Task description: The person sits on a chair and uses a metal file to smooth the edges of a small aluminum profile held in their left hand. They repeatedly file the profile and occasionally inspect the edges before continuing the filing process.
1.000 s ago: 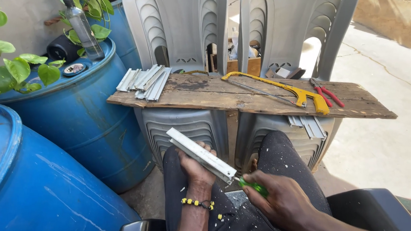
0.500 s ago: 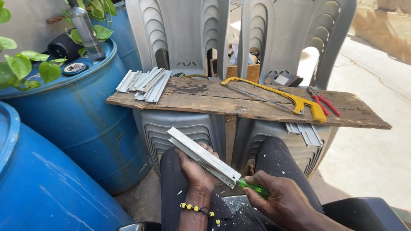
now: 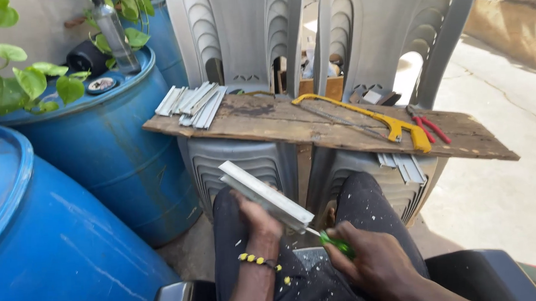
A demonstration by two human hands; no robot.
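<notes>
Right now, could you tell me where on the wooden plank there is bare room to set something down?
The weathered wooden plank is bare in the middle, between the pile of grey metal strips at its left end and the yellow-handled hacksaw. The far right tip is also bare. The right part is crowded with the hacksaw and red-handled pliers.

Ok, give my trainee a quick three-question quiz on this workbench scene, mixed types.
1. Which hand holds the aluminium profile?
2. True or false: the yellow hacksaw lies on the wooden plank.
3. The green-handled tool in the right hand touches the profile at: A) its near end, B) its far end, C) its middle.

Key: 1. left; 2. true; 3. A
</notes>
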